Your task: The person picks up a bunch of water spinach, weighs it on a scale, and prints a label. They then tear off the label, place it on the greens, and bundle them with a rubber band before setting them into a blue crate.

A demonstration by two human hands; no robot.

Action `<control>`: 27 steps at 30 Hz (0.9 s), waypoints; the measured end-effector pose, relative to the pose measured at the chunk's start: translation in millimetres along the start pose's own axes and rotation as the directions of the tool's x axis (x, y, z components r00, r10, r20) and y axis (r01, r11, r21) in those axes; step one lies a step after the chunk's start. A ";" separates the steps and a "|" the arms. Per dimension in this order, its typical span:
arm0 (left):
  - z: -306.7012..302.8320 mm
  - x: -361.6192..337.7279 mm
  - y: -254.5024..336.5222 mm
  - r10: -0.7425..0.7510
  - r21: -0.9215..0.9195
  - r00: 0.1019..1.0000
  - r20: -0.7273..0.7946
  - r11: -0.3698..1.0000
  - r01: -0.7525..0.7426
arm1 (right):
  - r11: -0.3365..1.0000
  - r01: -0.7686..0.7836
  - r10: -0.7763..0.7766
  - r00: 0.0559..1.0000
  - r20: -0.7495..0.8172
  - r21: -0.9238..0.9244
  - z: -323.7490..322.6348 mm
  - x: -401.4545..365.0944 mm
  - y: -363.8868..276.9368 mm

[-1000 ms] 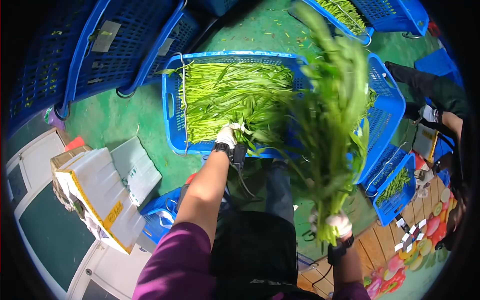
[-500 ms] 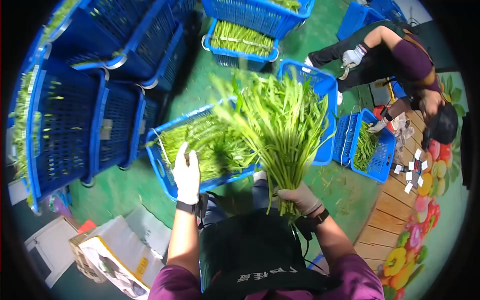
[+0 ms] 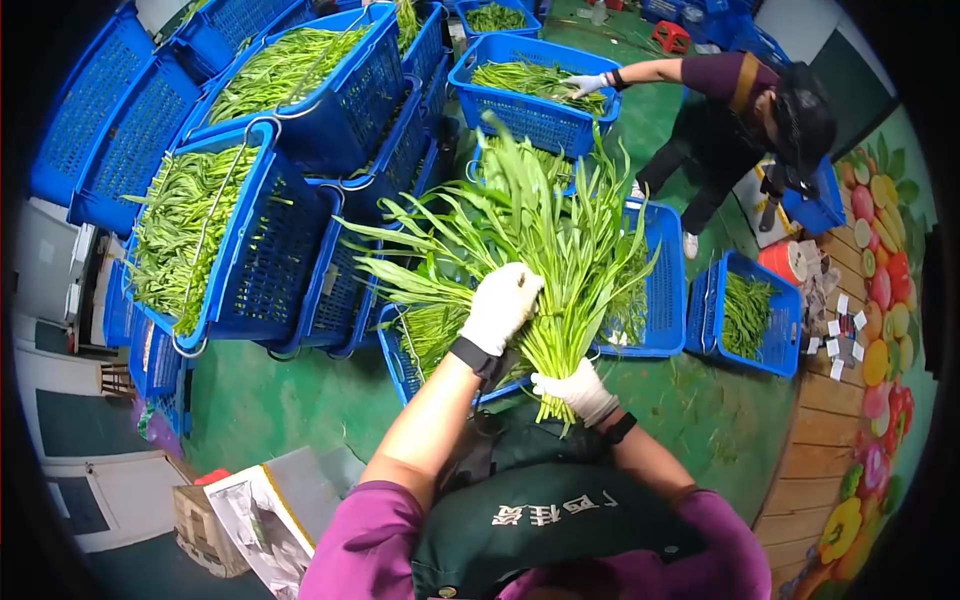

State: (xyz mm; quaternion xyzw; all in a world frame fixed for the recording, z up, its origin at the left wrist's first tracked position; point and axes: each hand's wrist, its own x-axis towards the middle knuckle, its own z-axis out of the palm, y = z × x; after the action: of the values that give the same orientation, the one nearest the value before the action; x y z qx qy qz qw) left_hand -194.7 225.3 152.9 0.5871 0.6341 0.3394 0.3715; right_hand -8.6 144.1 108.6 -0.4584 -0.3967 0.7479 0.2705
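Note:
A large bunch of water spinach (image 3: 575, 275) is held up in front of me, leaves fanning away and stems toward my body. My right hand (image 3: 578, 392), in a white glove, wraps round the lower stems, whose cut ends stick out below it. My left hand (image 3: 502, 308), also gloved, is closed against the left side of the bunch higher up; its fingertips are partly hidden. Beneath the bunch is a blue basket (image 3: 393, 362) holding more greens (image 3: 432, 335), largely covered by my arm and the leaves.
Another blue basket (image 3: 668, 285) stands right of the bunch, and a smaller one (image 3: 790, 325) with greens is farther right. Stacked full baskets (image 3: 285, 265) rise at left. A co-worker (image 3: 725, 110) reaches into a basket (image 3: 525, 112) ahead. White boxes (image 3: 262, 515) lie at lower left.
My left hand has moved from open above the basket onto the bunch. My right hand still grips the stems. The view has tilted up, and the co-worker now reaches into the basket ahead.

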 end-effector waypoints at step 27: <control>-33.3 -28.0 67.0 0.393 0.494 0.902 0.179 0.756 -0.428 | 0.992 0.084 -0.073 0.992 -0.106 0.094 18.5 -57.4 -20.9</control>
State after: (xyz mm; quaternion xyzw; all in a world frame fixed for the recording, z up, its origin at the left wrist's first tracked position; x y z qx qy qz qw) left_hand -189.6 203.0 229.5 0.8007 0.5452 0.2083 0.1346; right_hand 0.5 104.8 158.2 -0.4664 -0.3629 0.7307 0.3419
